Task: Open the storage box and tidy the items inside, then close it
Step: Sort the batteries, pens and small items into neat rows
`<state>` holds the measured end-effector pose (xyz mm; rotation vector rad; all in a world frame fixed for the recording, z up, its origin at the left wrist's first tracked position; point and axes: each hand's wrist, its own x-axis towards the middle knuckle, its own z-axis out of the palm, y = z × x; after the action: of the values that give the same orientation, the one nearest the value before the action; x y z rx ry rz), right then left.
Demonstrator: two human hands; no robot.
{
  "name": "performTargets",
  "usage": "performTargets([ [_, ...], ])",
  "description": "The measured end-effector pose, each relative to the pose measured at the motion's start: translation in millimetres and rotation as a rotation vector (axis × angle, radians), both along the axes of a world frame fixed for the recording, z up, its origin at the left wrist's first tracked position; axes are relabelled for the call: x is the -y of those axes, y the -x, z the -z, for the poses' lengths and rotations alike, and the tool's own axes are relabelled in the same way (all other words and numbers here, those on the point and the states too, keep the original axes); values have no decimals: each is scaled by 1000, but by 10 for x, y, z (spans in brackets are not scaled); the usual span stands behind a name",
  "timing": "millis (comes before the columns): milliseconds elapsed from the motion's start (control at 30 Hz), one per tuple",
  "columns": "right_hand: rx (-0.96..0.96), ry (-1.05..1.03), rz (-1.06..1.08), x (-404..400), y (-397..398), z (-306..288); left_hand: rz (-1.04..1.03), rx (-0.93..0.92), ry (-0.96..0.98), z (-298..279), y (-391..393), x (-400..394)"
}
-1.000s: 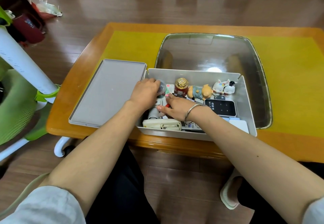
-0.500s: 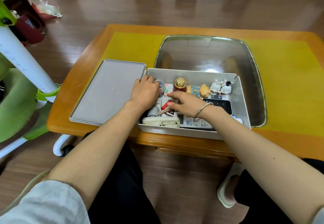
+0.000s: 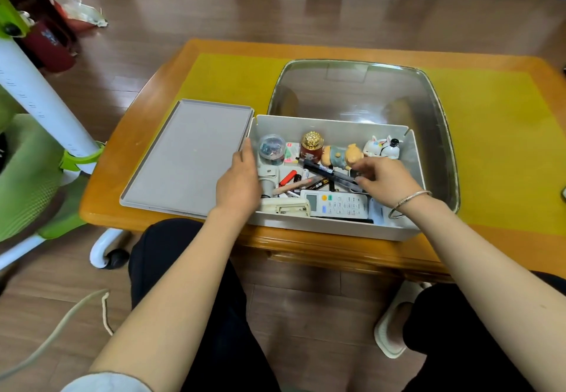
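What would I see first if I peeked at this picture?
First, the open grey box at the table's near edge, crammed with stuff: a pig toy and gold-capped jar along the back wall, a white remote at the front. Both hands are in it, the left hand by the left wall, the right hand over the pens. The lid lies flat just left of the box.

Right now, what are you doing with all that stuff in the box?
A person is tidying an open grey storage box on a wooden table. Its lid lies flat beside it. The left hand rests at the box's left edge, and the right hand reaches in near a black pen and a pig figurine. A white remote lies at the front.
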<state>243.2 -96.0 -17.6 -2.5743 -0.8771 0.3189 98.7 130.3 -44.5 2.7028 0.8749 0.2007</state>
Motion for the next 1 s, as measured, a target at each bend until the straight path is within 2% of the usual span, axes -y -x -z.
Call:
performTargets([
  [233,-52,148,-75,-181,25,110,-60,34,59,26,5,-10],
  [400,-244,-77,-183,-338,139,19,-56,85,102,54,8,-32],
  [500,-254,-45,-241,-407,211,-11,-66,103,116,63,4,-38],
  [600,-277,-88,-238,-368,220,-37,-68,120,135,61,10,-38],
  [667,-221,-99,-227,-319,219,-32,-72,129,145,59,15,-40],
  [767,-140,-17,-121,-273,194,15,-76,136,164,50,16,-38],
  [900,-219,36,-88,-316,211,93,-75,140,172,32,21,-29],
  [1000,-191,-7,-94,-318,233,110,-74,139,174,25,20,-24],
])
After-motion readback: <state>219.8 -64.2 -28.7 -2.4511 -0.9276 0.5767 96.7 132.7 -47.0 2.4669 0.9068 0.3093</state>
